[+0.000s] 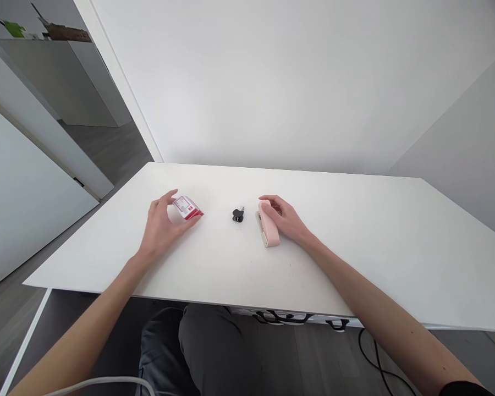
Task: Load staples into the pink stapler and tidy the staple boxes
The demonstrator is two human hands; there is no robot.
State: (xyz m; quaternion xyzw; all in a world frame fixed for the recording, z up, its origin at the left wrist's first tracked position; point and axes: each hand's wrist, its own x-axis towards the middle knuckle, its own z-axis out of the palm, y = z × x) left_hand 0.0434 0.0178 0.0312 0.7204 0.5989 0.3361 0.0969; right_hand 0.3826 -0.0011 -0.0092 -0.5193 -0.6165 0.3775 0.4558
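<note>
On the left of the white table, my left hand (164,224) grips a small red and white box (187,207) between thumb and fingers. A pink stapler (269,225) with a cream base is under my right hand (286,219), whose thumb and fingers close round its far end. Its near end points toward me. Between the two hands lies a small black clip-like object (238,215), touched by neither; a small pale tip sticks out from it.
The white tabletop (355,242) meets a white wall (272,82) at the back. Below the front edge hang black cables or hooks (286,317). A white cable (103,380) crosses the lower left. Behind the left side is a doorway with a cabinet (53,77).
</note>
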